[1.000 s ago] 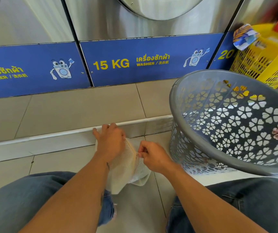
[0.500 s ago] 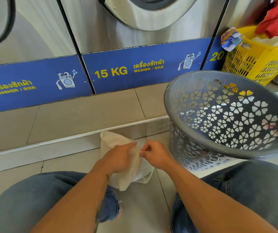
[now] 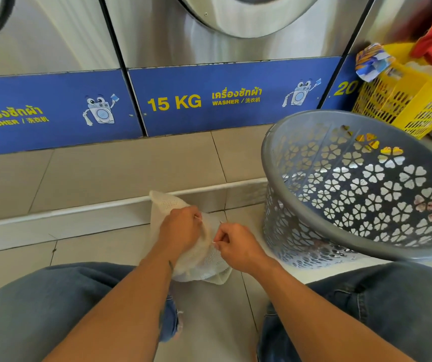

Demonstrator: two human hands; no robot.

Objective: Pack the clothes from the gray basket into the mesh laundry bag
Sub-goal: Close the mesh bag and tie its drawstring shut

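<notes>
A cream mesh laundry bag (image 3: 169, 205) lies bulging on the tiled floor between my knees. My left hand (image 3: 180, 231) grips the top of the bag, fingers curled over the mesh. My right hand (image 3: 237, 246) pinches a small zipper pull at the bag's right edge. The gray basket (image 3: 314, 218) with flower-shaped holes stands tilted at the right, its opening facing me; I see no clothes inside it.
Steel washers with blue panels (image 3: 235, 97) line the wall behind a low tiled step (image 3: 105, 176). A yellow basket (image 3: 418, 100) with red cloth stands at the far right. My jeans-clad knees (image 3: 52, 309) frame the floor in front.
My left hand slid down from the bag's far end to its middle, uncovering the bag's top corner. My right hand stays pinched at the bag's edge. The view tilted up slightly.
</notes>
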